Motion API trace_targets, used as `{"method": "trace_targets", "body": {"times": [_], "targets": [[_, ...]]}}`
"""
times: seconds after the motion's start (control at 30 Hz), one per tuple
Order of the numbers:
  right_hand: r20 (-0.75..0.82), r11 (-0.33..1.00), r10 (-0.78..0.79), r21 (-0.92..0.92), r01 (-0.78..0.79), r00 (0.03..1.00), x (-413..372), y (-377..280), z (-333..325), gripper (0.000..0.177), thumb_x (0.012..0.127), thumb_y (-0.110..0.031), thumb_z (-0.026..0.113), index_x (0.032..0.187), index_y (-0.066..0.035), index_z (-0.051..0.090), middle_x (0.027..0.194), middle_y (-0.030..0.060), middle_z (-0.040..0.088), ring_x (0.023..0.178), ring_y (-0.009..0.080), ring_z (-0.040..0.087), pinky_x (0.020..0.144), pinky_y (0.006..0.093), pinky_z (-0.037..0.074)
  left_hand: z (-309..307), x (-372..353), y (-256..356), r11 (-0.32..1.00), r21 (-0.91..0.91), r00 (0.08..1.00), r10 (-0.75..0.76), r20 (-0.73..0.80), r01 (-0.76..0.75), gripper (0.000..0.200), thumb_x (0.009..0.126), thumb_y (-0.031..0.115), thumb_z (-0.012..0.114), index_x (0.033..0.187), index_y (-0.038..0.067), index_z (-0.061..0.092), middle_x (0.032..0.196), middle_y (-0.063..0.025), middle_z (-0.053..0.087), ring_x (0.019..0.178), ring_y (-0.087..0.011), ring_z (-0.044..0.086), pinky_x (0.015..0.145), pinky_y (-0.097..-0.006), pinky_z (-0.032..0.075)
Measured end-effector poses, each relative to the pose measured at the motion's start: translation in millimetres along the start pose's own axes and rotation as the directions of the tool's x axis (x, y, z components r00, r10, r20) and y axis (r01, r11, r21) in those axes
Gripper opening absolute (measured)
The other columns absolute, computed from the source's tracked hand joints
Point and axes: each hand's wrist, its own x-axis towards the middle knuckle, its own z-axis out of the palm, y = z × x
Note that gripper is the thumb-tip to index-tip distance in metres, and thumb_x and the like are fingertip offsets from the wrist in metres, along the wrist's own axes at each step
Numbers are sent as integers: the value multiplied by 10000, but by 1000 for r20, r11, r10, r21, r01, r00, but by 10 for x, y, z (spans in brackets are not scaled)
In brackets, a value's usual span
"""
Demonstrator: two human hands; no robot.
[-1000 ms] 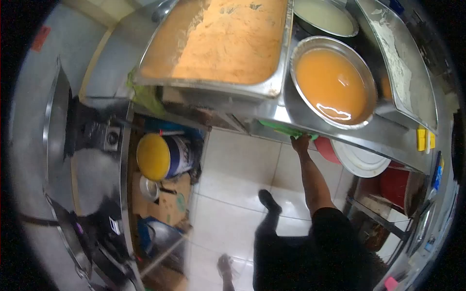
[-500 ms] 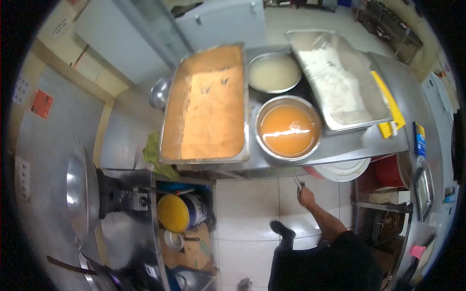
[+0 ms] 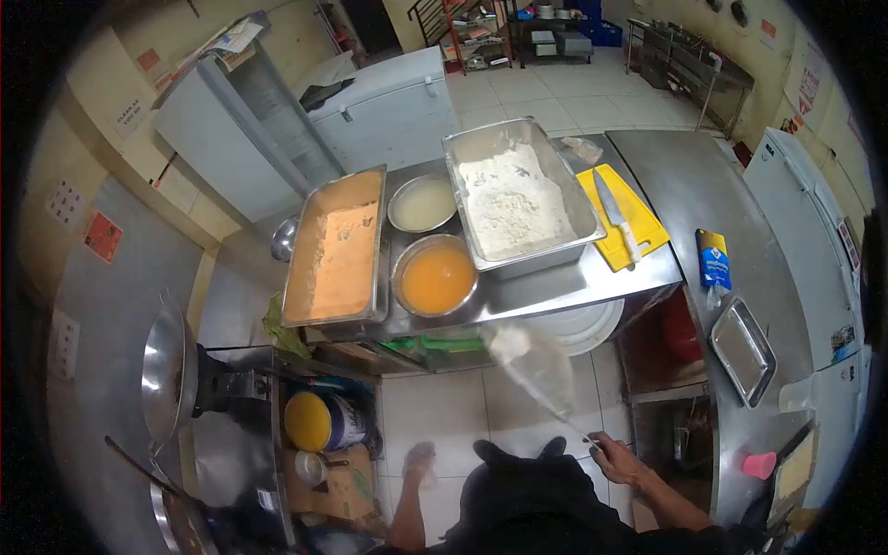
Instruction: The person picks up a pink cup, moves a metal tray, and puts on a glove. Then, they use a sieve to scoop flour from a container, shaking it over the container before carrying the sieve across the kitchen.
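Half a second ago my right hand (image 3: 615, 458) was raised to the underside of the counter. Now it has come back low and close to my body at the near right, with the forearm running back toward the bottom right corner. Its fingers are wrapped tight on the end of a long thin-handled utensil (image 3: 541, 393), which has come out from under the counter. The utensil slants up and left over the white tiled floor (image 3: 444, 407), and its pale head is smeared by motion just short of the counter edge. My left hand (image 3: 419, 458) hangs low at the near left, too blurred for me to tell how the fingers sit. The view has also pulled back since the earlier frame, so the whole steel counter (image 3: 555, 282) now shows. On it, from left to right, are a rectangular steel tray of orange crumbs (image 3: 338, 250), a round steel bowl of orange liquid (image 3: 437, 277) and a deep steel tray of white flour (image 3: 513, 199). Farther right, a knife lies on a yellow cutting board (image 3: 638, 227).
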Motion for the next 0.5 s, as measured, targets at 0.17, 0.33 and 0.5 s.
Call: {"method": "trace_targets", "body": {"times": [0.17,0.33,0.5], "targets": [[-415,943,-286,38,331,864,298,-329,-492,339,951,-154,427,1258,-16,396,753,211,565,707,318,578,672,408,450,-346,659,1738,935,-188,944,262,-199,-299,380,883,185,560,1229,34,514,1201,-101,581,1033,-280,583,901,-384,458],[-585,916,-394,-183,358,709,1230,-880,-1425,384,923,-75,398,1296,5,355,763,321,565,732,480,566,646,499,435,-1046,1260,4060,447,-708,817,469,-335,-547,444,901,181,516,1299,15,410,1314,-151,471,1209,-283,446,1027,-382,367],[-520,821,-510,-531,209,685,2668,-1079,-2141,569,770,47,426,1329,-22,338,766,321,577,754,481,579,665,528,455,-1451,2335,5743,535,-540,751,562,-347,-650,836,848,595,452,1403,6,238,1427,-202,317,1316,-318,329,1114,-373,233]]}}
